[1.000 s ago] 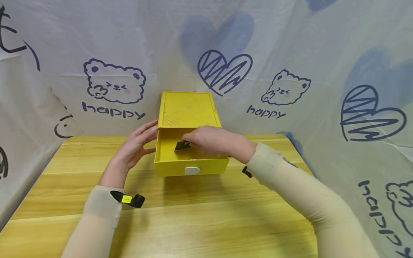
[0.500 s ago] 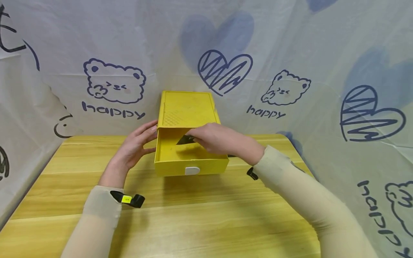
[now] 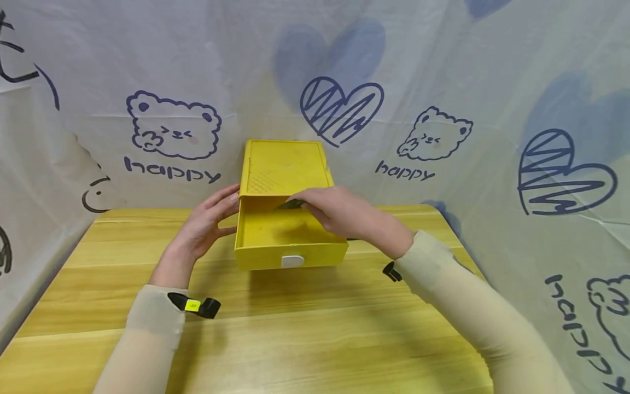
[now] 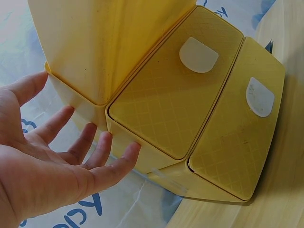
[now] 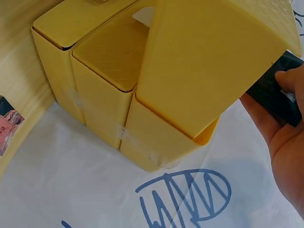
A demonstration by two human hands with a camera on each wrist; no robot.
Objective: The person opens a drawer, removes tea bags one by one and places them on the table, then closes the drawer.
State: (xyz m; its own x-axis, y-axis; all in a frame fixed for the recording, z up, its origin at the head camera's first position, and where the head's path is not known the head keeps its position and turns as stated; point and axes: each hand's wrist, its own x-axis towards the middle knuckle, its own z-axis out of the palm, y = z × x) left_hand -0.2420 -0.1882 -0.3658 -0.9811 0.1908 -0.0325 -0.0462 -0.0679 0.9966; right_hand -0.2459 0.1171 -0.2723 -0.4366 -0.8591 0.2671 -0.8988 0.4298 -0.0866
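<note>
A yellow drawer cabinet (image 3: 287, 167) stands on the table with its top drawer (image 3: 290, 256) pulled out. My left hand (image 3: 209, 221) rests its fingertips against the cabinet's left side; in the left wrist view the fingers (image 4: 99, 149) are spread and lightly bent. Over the open drawer, my right hand (image 3: 346, 213) pinches a thin, flat, dark green packet (image 3: 291, 204) between thumb and fingers. In the right wrist view the packet (image 5: 280, 90) is partly hidden by the drawer wall and the hand. Its exact kind cannot be made out.
Two shut lower drawers with white tabs (image 4: 199, 55) show in the left wrist view. A colourful printed piece (image 5: 8, 124) lies on the wooden table (image 3: 315, 339) beside the cabinet. A white cloth with drawings (image 3: 275, 65) hangs close behind.
My right hand has drawn back to the right and lifted slightly, raising the dark green packet from the drawer's middle towards its upper rear. The left hand has kept its place on the cabinet.
</note>
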